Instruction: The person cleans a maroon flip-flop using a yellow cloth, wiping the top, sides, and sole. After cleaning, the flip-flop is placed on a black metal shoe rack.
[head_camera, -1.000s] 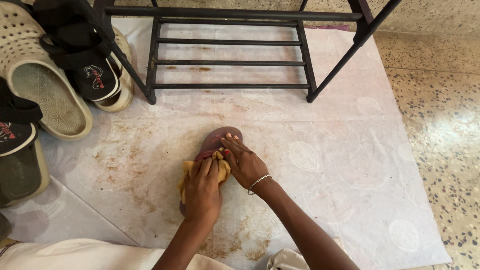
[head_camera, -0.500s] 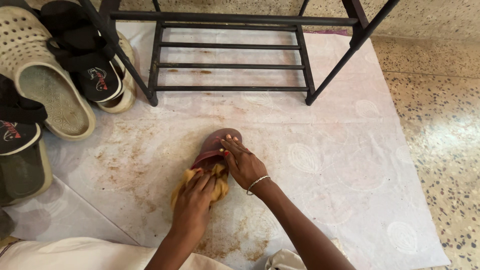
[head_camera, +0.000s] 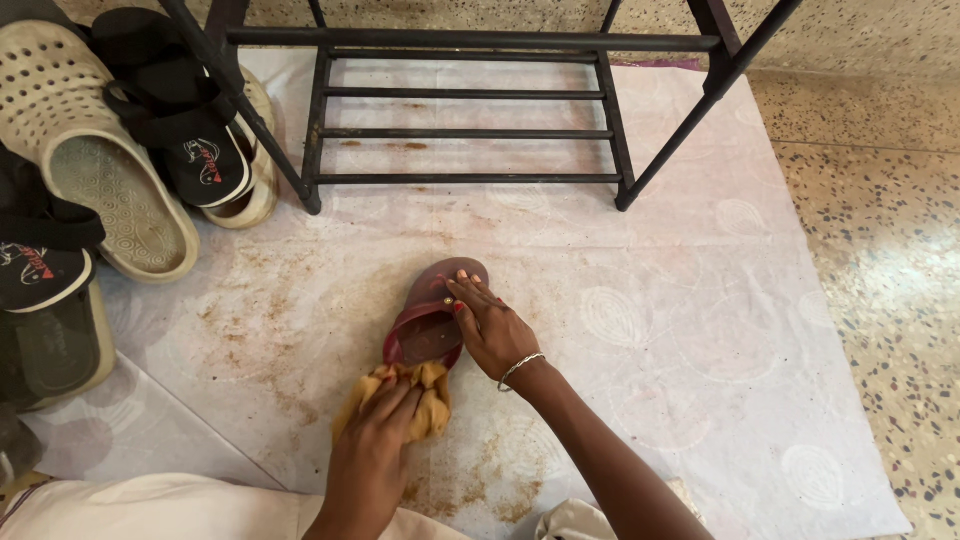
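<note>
Maroon sandal (head_camera: 432, 318) lies flat on the pale patterned floor sheet (head_camera: 700, 300), near the middle of the sheet and just in front of the dark metal shoe rack (head_camera: 465, 110). The right hand (head_camera: 492, 325) presses down on its toe end, fingers spread flat over the strap rather than closed around anything. The left hand (head_camera: 372, 440) is clenched on a crumpled yellow cloth (head_camera: 420, 395), which touches the heel end of the sandal.

Risk, as I judge it: the sheet is thin and smooth, so a hard stroke with the cloth could slide the sandal out from under the holding fingers, or ruck the sheet. Brown, rusty stains spread over the sheet around the sandal, and a cloth dragged through them could carry dirt back onto the footbed.

The sandal itself is a dark reddish-brown flat slipper with a rounded toe, a strap with a small gold stud, and a dull, worn-looking footbed. Beige perforated clogs (head_camera: 90, 150) and black sandals (head_camera: 190, 130) sit piled at the sheet's far-left corner, well apart.
</note>
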